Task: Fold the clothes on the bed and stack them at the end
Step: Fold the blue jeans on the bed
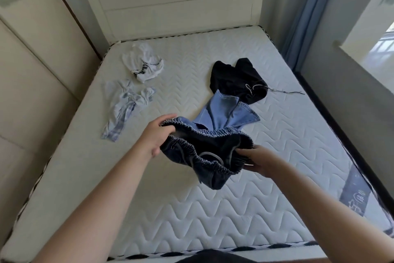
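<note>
Denim trousers with a gathered elastic waistband [204, 151], dark blue, hang above the quilted white mattress [234, 209], gripped at the waist by the left hand [156, 134] and right hand [254, 161]. Their pale legs trail away onto black drawstring shorts [234, 80]. Further left lie a crumpled pale-blue shirt [125, 105] and a white printed top [145, 66].

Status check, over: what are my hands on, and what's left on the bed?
Both hands, left and right, grip the dark denim shorts by the waistband, lifted. Unfolded: light jeans, black pants, two pale garments. Nothing stacked yet.
</note>
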{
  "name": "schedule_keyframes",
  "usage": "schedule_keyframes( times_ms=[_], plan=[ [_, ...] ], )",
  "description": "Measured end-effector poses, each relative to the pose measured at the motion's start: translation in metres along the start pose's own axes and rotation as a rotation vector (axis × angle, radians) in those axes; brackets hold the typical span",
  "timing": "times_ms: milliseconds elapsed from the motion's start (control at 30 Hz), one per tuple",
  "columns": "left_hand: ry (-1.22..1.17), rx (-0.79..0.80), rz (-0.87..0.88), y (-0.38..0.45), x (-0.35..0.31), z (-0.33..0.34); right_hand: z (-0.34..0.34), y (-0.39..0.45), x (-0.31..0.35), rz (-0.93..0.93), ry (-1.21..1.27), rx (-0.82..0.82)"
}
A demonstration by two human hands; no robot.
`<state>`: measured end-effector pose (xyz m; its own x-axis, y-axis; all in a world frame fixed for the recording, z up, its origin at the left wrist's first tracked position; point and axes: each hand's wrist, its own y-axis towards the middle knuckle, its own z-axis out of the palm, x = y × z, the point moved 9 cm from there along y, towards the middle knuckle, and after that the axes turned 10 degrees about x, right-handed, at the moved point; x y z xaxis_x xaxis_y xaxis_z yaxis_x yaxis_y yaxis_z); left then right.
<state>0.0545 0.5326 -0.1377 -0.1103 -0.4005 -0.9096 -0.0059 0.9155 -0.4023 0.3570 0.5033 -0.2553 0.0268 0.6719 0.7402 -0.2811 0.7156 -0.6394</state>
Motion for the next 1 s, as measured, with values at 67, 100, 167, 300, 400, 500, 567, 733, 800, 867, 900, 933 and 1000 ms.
schedule_keyframes(
  times_ms=[67, 100, 167, 300, 400, 500, 567, 733, 800, 867, 900, 933, 1000],
  plan=[
    [0.0, -0.015, -0.008, -0.005, 0.011, -0.014, 0.027, -0.004, 0.003, -0.064, -0.02, 0.061],
    [-0.013, -0.042, 0.0, -0.007, 0.016, -0.023, 0.039, -0.007, 0.005, -0.107, -0.062, 0.056],
    [-0.013, -0.13, 0.028, -0.011, 0.024, -0.045, 0.059, -0.013, 0.007, -0.189, -0.153, -0.039],
    [0.141, -0.294, 0.095, -0.019, 0.026, -0.099, 0.075, -0.031, 0.024, -0.346, -0.472, -0.312],
    [0.185, -0.328, 0.087, -0.02, 0.027, -0.132, 0.068, -0.046, 0.04, -0.369, -0.741, -0.51],
    [0.362, -0.258, 0.076, -0.018, 0.022, -0.144, 0.066, -0.06, 0.057, -0.337, -0.919, -0.603],
    [0.679, -0.246, 0.151, -0.019, 0.007, -0.142, 0.06, -0.066, 0.061, -0.261, -0.844, -0.611],
    [0.927, 0.026, 0.277, -0.016, -0.009, -0.11, 0.068, -0.073, 0.054, -0.252, -0.159, -0.357],
    [0.826, 0.158, 0.281, -0.019, -0.01, -0.098, 0.073, -0.077, 0.056, -0.296, 0.037, -0.296],
    [0.739, 0.231, 0.249, -0.02, -0.012, -0.091, 0.068, -0.078, 0.058, -0.312, 0.145, -0.306],
    [0.725, 0.249, 0.245, -0.02, -0.014, -0.088, 0.065, -0.078, 0.06, -0.313, 0.16, -0.305],
    [0.725, 0.261, 0.247, -0.019, -0.017, -0.086, 0.063, -0.078, 0.062, -0.318, 0.165, -0.282],
    [0.713, 0.288, 0.234, -0.016, -0.02, -0.082, 0.058, -0.077, 0.068, -0.34, 0.173, -0.232]
  ],
)
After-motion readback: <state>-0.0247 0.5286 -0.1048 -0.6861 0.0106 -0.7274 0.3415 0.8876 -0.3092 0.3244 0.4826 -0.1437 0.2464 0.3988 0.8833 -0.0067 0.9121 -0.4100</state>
